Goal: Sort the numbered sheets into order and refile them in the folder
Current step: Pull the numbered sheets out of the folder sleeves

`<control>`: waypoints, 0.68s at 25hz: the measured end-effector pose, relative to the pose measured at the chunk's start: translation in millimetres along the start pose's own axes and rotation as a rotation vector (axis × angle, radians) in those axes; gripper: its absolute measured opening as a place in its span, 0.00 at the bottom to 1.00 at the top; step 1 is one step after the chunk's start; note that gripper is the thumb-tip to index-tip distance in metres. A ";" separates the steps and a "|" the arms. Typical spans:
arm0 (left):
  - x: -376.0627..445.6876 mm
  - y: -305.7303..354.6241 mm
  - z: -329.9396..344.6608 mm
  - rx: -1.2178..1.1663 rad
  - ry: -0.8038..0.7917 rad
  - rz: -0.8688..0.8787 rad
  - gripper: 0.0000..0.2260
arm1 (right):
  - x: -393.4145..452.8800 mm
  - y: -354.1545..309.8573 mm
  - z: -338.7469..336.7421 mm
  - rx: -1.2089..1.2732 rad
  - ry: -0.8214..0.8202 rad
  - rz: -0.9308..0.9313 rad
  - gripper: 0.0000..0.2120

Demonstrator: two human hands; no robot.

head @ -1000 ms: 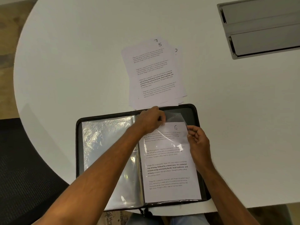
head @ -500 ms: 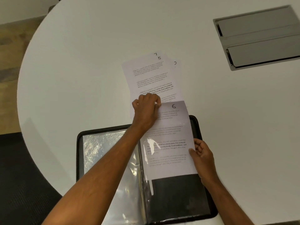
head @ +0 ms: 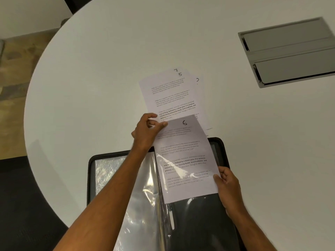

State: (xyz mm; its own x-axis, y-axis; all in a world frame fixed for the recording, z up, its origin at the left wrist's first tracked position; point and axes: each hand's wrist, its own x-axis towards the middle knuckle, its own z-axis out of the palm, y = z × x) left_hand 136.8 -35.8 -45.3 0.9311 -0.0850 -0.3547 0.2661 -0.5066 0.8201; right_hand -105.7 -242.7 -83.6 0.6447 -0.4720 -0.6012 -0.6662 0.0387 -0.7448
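**Q:** Head view first: where is the sheet, and who has hold of it?

**A:** The sheet marked 6 (head: pixel 183 153) is partway out of the clear sleeve (head: pixel 181 171) on the right page of the open black folder (head: pixel 222 147). Its far end overhangs the folder's far edge; its lower part is under the glare of the plastic. The left hand (head: pixel 147 132) pinches the sheet's far left corner between thumb and fingers. The right hand (head: pixel 227 185) is closed on the near right edge; I cannot tell whether it grips the paper, the sleeve, or both.

**Q:** Why two hands that way?

**A:** My judgement: one hand steadies the pocket while the other slides the paper along it, so thin paper doesn't buckle or catch.

**Q:** And the others?

**A:** A fanned pile of loose sheets (head: pixel 168 95) lies on the white table (head: pixel 90 78) just beyond the folder, the 5 on top, a 7 peeking behind it, another numeral partly hidden at right. Fanning them keeps the numbers readable for sorting. Sheet 6's far end overlaps the pile's near edge. The left page's sleeve (head: pixel 123 178) looks empty, so refiling seems mostly undone.
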 end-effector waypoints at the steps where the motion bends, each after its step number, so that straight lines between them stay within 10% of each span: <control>1: -4.1 -8.4 -4.8 -0.017 -0.001 -0.041 0.23 | 0.1 0.1 0.8 -0.004 0.002 0.000 0.10; 7: -22.3 -38.8 -20.4 -0.221 -0.063 -0.208 0.20 | -0.5 -4.4 2.1 -0.012 0.016 0.009 0.11; 12: -21.0 -42.3 -10.4 0.190 -0.036 -0.136 0.12 | -2.1 -4.2 4.2 -0.009 0.026 0.011 0.11; 17: 5.2 -12.2 -1.3 -0.127 0.073 -0.162 0.10 | -2.6 -3.5 5.3 -0.011 0.054 0.017 0.10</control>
State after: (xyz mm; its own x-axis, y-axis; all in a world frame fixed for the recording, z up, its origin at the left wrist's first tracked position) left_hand 138.7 -28.9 -56.6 0.8881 0.0534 -0.4566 0.4386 -0.3957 0.8069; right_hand -103.0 -236.9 -80.9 0.6122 -0.5179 -0.5975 -0.6816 0.0373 -0.7308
